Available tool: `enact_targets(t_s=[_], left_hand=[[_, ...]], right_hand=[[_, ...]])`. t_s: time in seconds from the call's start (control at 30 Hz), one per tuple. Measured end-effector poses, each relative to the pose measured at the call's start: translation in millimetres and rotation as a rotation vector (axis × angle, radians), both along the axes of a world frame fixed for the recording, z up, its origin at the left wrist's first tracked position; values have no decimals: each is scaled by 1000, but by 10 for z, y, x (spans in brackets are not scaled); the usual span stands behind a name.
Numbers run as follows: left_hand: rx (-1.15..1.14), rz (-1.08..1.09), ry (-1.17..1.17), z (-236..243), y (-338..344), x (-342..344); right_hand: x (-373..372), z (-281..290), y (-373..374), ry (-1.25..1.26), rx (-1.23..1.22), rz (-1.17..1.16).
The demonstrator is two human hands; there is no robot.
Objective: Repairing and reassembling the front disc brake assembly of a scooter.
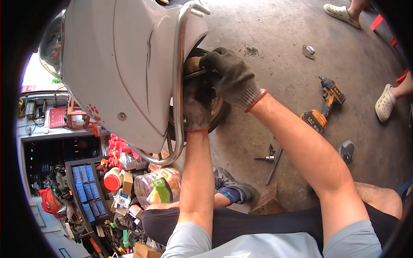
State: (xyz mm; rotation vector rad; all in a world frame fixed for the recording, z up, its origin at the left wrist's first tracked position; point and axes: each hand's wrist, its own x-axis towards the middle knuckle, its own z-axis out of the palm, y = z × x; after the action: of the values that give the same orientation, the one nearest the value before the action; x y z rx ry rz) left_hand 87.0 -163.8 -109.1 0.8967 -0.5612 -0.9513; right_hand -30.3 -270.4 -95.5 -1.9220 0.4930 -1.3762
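My right hand [232, 75], in a grey knit glove with red cuff, has its fingers curled on a brownish curved part [192, 65] in the opening behind the scooter's white front panel [129, 64]. My left hand [195, 112], also gloved, reaches up into that opening just below it, beside a dark round wheel [221, 112]; its fingers are lost in shadow, so what it holds is unclear. A chrome tube guard [177, 94] runs along the panel edge, just left of both hands. The panel carries a long dark scratch and red paw marks.
An orange-black cordless drill [331, 96], small metal piece [309, 51], loose tools [271, 159] and wooden block [269, 200] lie on the concrete. Two feet in cream clogs [383, 103] are at right, near red plastic legs. Cluttered boxes, a plastic jar [157, 185] and blue bins [88, 191] fill the lower left.
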Motion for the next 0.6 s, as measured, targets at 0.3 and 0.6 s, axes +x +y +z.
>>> enact_targets(t_s=[0.3, 0.6], left_hand=[[8, -68, -205, 82, 12, -37], [-64, -20, -174, 36, -32, -97]], right_hand=[[-5, 115, -50, 30, -58, 100], [67, 52, 35, 86, -120, 76]])
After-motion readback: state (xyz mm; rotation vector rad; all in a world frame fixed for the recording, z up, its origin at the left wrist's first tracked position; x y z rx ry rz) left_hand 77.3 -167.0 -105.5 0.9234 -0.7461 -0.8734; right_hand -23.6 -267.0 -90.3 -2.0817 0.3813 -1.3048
